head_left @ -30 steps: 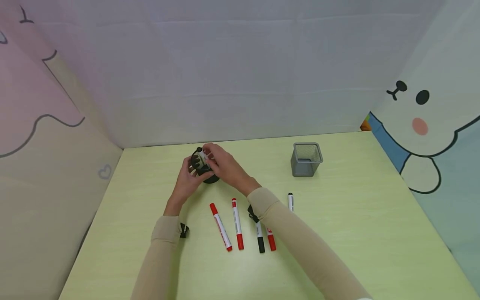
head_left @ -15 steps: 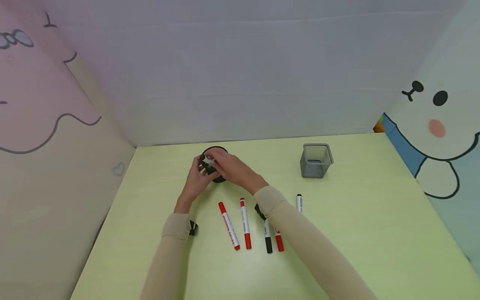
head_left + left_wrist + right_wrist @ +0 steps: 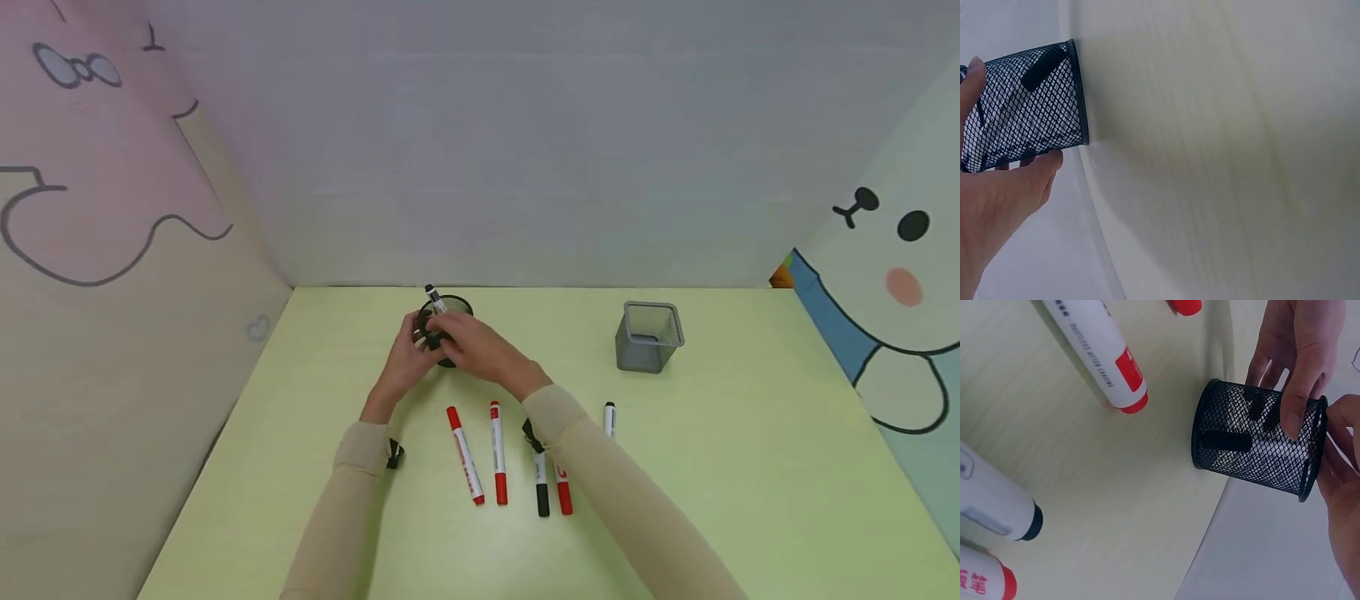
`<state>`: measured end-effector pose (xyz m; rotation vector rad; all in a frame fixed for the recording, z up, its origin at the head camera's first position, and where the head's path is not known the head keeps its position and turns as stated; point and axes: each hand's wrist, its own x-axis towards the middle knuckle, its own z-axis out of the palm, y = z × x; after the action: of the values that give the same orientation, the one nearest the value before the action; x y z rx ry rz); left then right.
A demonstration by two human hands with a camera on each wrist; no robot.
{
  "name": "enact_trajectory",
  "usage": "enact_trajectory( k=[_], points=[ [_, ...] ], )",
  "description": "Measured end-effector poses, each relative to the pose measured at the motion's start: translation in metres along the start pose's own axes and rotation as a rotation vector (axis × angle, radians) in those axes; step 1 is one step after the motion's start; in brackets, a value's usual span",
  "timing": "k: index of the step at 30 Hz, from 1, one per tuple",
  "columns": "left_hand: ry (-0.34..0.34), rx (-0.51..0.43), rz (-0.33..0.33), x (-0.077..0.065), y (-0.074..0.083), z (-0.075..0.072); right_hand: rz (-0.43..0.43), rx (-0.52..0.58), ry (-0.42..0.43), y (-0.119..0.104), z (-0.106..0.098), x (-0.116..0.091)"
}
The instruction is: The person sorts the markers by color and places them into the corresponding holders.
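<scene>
Black mesh cup (image 3: 1266,456) in left hand (image 3: 408,359)

Black mesh cup (image 3: 1266,464), round, open top, upright on the table (image 3: 720,467) near its back edge. White marker (image 3: 437,302), black-tipped, tilted in the cup, upper end above the rim. Black marker end (image 3: 1227,441) visible through mesh near base.
</scene>
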<state>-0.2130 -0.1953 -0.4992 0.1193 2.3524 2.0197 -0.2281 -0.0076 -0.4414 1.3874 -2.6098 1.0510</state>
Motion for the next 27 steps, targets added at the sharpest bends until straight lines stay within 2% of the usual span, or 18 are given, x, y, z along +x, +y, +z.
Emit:
enact_trajectory(
  k=[8,15,19,27],
  points=[
    [-0.017,0.039,-0.012,0.002,0.001,0.008,-0.001,0.028,0.075,0.005,-0.010,-0.015],
    [0.010,0.069,-0.038,0.000,0.003,0.004,-0.010,0.019,0.114,0.005,-0.016,-0.021],
    [0.002,0.067,-0.031,-0.002,0.005,0.004,-0.021,0.059,0.162,0.004,-0.017,-0.026],
    [0.012,0.065,-0.027,-0.002,0.004,0.004,0.026,0.101,0.184,0.002,-0.021,-0.037]
  ],
)
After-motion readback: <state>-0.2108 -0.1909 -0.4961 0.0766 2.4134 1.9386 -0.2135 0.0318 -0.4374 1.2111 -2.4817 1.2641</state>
